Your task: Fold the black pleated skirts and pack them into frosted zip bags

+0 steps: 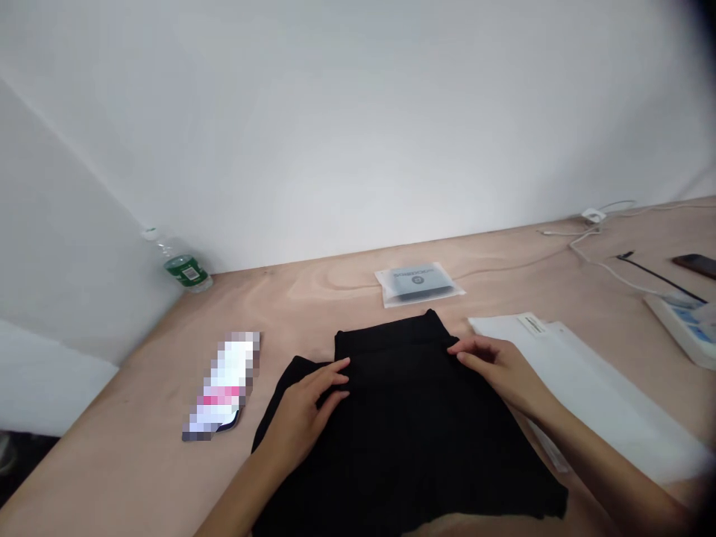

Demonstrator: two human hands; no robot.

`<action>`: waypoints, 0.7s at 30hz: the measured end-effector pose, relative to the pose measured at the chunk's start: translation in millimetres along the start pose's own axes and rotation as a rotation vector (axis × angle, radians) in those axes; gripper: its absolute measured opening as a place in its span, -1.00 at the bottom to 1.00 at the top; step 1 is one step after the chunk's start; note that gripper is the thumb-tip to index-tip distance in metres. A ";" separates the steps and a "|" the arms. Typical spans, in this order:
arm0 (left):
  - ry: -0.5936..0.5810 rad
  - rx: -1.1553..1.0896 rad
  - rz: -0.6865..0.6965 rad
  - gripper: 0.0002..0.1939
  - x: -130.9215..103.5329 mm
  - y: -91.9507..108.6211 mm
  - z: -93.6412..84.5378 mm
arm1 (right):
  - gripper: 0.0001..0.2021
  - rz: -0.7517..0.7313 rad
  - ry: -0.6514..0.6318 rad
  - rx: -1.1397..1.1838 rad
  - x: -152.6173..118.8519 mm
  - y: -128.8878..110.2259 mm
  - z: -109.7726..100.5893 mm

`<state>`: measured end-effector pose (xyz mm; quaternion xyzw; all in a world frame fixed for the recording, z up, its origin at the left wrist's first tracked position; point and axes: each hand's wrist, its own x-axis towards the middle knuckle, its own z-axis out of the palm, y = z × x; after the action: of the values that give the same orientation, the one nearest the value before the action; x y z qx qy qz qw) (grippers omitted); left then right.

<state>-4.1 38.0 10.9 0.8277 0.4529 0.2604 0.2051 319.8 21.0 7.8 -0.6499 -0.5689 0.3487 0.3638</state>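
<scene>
A black garment (403, 432) lies spread on the wooden table in front of me, with a wide band-like section at its far end. My left hand (305, 418) rests on its left side, fingers stretched forward and thumb a little apart. At the right end of the band, my right hand (497, 365) pinches the cloth edge between thumb and forefinger. Near my right forearm is a white translucent plastic bag (593, 388) with a small label, partly hidden under that arm. The garment's kind is not plain to see.
Beyond the garment lies a small frosted packet (419, 283) with dark contents. On the left are a phone (224, 388) with a lit, blurred screen and a green-labelled bottle (187, 268) by the wall. Cables, a power strip (685, 328) and a dark phone (696, 263) lie at right.
</scene>
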 end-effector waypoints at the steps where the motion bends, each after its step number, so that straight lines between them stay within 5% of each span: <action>1: 0.002 0.050 0.044 -0.85 -2.0 -1.7 1.5 | -0.83 -0.042 0.026 -0.061 0.0 3.5 3.2; 11: 0.004 0.305 0.259 -0.78 -5.4 -5.3 6.0 | -0.65 -0.562 0.114 -0.675 1.2 17.3 20.2; 16: -0.060 0.314 0.196 -0.68 -32.9 8.2 -16.0 | -0.71 -0.629 0.196 -0.623 -28.9 6.4 -0.7; 21: -0.265 0.211 0.189 -0.77 -85.8 8.2 -42.6 | -0.80 -0.470 -0.232 -0.533 -79.8 12.9 -34.3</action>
<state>-64.1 -35.2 27.8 0.9105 0.3668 0.1183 0.1497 347.1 -62.0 16.6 -0.5295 -0.8110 0.1667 0.1850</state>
